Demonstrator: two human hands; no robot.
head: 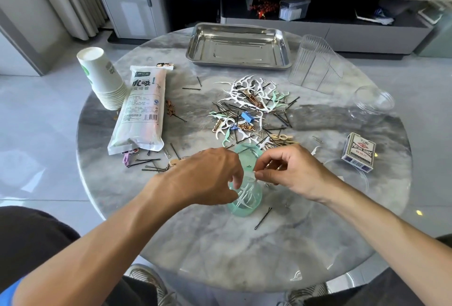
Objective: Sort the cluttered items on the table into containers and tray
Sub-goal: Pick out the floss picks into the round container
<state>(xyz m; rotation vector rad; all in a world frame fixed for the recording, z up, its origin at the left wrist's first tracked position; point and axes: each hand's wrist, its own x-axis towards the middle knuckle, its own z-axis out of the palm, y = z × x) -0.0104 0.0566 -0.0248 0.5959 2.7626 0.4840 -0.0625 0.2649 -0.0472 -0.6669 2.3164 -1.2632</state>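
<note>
- Early going, by my reading: the green cup (244, 198) near the table's (220, 252) front edge holds only a few white floss picks (244, 195), and it is the one container with anything visible in it.
- The steel tray (239, 46), far beyond the cup, shows only its bare bottom; the ribbed clear holder (315, 65) and the clear jar (371, 105), both beyond the cup to the right, look unfilled too.
- Most of the work is left: the main pile (249, 110) of floss picks, black hairpins, clips and wooden pegs lies just beyond the cup, toward the tray.
- More hairpins (149, 165) lie left of the cup, and one hairpin (263, 218) lies just right of its base.
- The straw packet (139, 110) and stacked paper cups (102, 78) sit well left of the cup; the card box (359, 152) sits to its right.
- The left hand (208, 176), fingers curled down, appears to grip the cup's left rim, though the fingertips are partly hidden.
- The right hand (291, 171) pinches a thin white pick between thumb and forefinger right over the cup's mouth.
- The cup stands upright, mouth up; the picks inside stand steeply with their long axes roughly vertical, leaning against each other. The pinched pick's direction is too hidden to judge.
</note>
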